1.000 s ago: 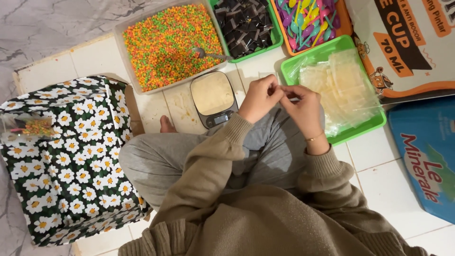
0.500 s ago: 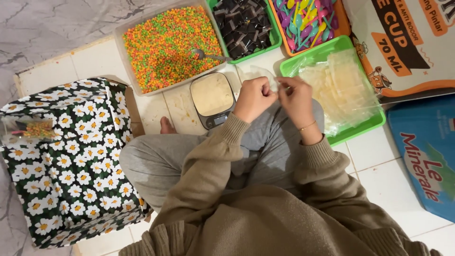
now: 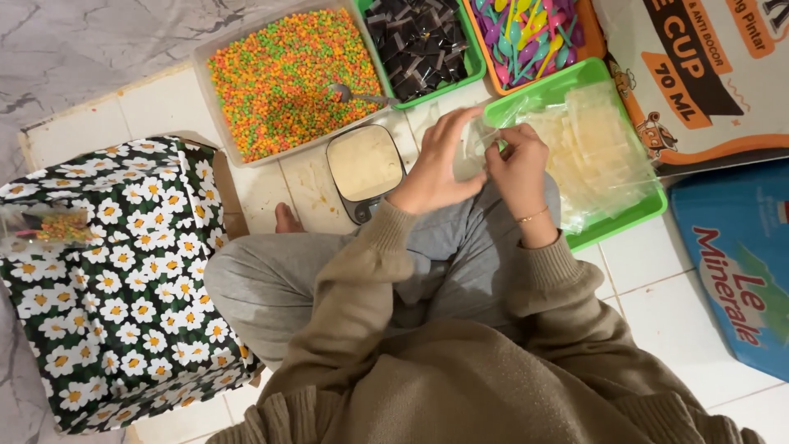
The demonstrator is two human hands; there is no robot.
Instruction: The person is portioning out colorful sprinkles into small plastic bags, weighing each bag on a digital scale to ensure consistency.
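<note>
both hands, left point(image 3: 436, 168) and right point(image 3: 516, 164), pinch a thin clear bag point(image 3: 485, 136) (likely light, limp, slippery); best gripped at its mouth.

Scale point(image 3: 364, 168) left of both hands, bag tray point(image 3: 633, 215) right (spoon point(image 3: 362, 96) in the sprinkle tub point(image 3: 279, 78))

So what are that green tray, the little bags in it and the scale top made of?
The green tray looks like moulded plastic, smooth and slightly glossy. The bags seem thin clear plastic film: see-through, crinkled, catching light. The scale has a pale, matte top that could be brushed metal or plastic; its dark edge looks plastic.
</note>
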